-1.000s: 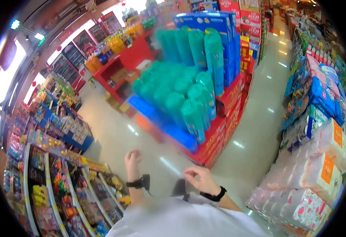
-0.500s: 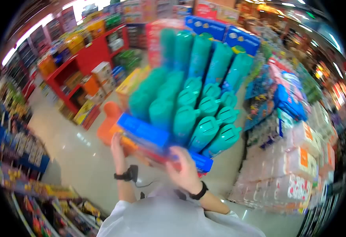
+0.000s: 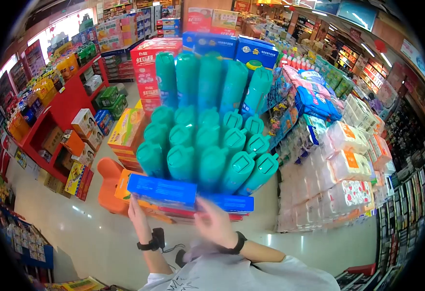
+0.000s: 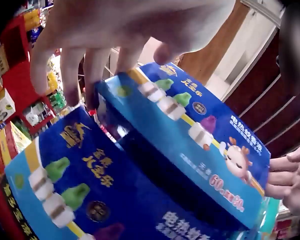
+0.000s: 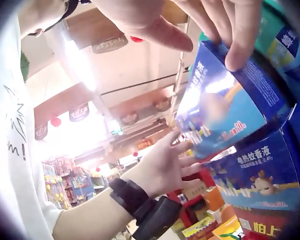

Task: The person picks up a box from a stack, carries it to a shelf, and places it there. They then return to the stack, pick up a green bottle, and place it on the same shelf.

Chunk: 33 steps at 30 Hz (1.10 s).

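A blue box of mosquito-repellent liquid (image 3: 161, 190) lies tilted at the front left of a display of teal spray cans (image 3: 241, 165). In the left wrist view its printed face stands above a second blue box (image 4: 85, 180). My left hand (image 3: 139, 219) is at the first box's left end, its fingers spread and fairly straight. At the right end my right hand (image 3: 216, 225) touches the box, blurred in the head view. The right wrist view shows fingertips of the right hand (image 5: 240, 45) on the box's edge, the thumb apart from it.
Another blue box (image 3: 229, 202) lies to the right along the display's front. An orange stool (image 3: 110, 186) stands close on the left, beside yellow-orange cartons (image 3: 126, 131). Packs of tissue paper (image 3: 324, 194) are piled on the right. Red shelving (image 3: 52, 119) stands farther left.
The head view has swung round to face the display. Both hands have gone from apart in front of the body to the ends of the blue box.
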Each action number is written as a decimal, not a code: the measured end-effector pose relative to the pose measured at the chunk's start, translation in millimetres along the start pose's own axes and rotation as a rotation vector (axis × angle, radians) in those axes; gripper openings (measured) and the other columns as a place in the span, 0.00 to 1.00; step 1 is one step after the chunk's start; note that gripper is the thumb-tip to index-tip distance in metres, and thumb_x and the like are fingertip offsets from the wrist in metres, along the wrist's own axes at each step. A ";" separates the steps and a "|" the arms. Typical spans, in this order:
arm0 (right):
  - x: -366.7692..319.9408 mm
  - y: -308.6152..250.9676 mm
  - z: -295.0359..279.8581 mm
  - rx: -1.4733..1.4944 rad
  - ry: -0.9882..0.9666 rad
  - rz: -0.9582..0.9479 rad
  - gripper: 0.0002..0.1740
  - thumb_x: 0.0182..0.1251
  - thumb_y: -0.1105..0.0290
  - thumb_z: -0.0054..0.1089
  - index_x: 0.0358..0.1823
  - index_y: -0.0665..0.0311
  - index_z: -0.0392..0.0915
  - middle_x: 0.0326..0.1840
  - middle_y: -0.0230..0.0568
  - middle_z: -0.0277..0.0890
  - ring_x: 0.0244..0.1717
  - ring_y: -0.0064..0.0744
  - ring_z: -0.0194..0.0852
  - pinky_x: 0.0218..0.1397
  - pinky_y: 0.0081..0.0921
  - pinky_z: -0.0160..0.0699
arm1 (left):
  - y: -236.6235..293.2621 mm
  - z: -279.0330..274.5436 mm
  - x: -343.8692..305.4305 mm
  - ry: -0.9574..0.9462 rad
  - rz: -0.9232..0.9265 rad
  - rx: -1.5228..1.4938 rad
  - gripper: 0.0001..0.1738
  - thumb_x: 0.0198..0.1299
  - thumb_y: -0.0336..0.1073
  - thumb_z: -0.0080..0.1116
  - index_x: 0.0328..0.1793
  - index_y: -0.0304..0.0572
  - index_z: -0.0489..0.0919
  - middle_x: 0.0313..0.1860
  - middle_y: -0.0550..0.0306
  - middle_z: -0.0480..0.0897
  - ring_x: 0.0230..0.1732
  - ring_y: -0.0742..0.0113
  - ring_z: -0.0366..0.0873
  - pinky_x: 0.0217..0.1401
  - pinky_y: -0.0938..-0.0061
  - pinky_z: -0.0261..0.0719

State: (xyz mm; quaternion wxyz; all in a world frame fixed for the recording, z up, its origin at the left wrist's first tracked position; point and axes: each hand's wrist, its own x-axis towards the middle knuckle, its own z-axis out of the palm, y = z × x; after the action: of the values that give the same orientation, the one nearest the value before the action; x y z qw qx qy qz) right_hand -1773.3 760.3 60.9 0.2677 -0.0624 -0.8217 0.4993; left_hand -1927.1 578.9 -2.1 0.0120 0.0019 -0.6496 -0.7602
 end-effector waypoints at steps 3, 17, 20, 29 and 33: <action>-5.8 -4.5 1.1 -0.008 0.029 -0.067 0.30 0.62 0.77 0.66 0.67 0.71 0.71 0.62 0.57 0.75 0.51 0.44 0.83 0.49 0.28 0.87 | 3.8 -6.6 -12.5 0.058 0.064 -0.043 0.30 0.79 0.49 0.37 0.71 0.29 0.70 0.68 0.46 0.76 0.73 0.60 0.68 0.77 0.61 0.58; -56.5 -19.7 -57.4 0.016 0.092 -0.114 0.34 0.60 0.72 0.71 0.68 0.69 0.70 0.65 0.53 0.72 0.63 0.45 0.75 0.66 0.38 0.73 | 14.7 -28.8 -60.4 -0.175 -0.021 -0.346 0.15 0.78 0.43 0.48 0.49 0.36 0.74 0.43 0.62 0.79 0.43 0.76 0.76 0.47 0.78 0.75; -82.9 -28.2 -83.6 0.146 0.129 -0.030 0.34 0.59 0.72 0.71 0.67 0.69 0.71 0.64 0.51 0.73 0.62 0.44 0.76 0.65 0.36 0.74 | 29.4 -5.0 -92.2 -0.203 0.008 -0.415 0.12 0.77 0.40 0.48 0.46 0.38 0.74 0.44 0.62 0.79 0.44 0.76 0.76 0.48 0.77 0.75; -233.0 -37.2 -187.8 0.169 0.428 -0.014 0.35 0.56 0.77 0.72 0.67 0.69 0.71 0.59 0.44 0.76 0.51 0.31 0.78 0.55 0.29 0.79 | 32.8 60.8 -219.9 -0.582 -0.121 -0.453 0.12 0.76 0.36 0.49 0.56 0.37 0.74 0.48 0.59 0.79 0.48 0.72 0.78 0.52 0.75 0.77; -318.8 -39.5 -232.5 0.190 0.605 0.066 0.33 0.57 0.82 0.69 0.66 0.71 0.70 0.60 0.40 0.72 0.49 0.28 0.77 0.51 0.26 0.80 | 26.3 97.9 -296.8 -0.787 -0.165 -0.354 0.15 0.75 0.36 0.50 0.60 0.35 0.74 0.47 0.58 0.80 0.46 0.68 0.79 0.53 0.70 0.81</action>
State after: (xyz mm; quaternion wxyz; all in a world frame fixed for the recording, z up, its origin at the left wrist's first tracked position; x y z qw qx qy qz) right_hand -1379.4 806.0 57.5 0.4884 -0.2093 -0.6518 0.5411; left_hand -1631.8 677.7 35.4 -0.2969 -0.2381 -0.4622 -0.8010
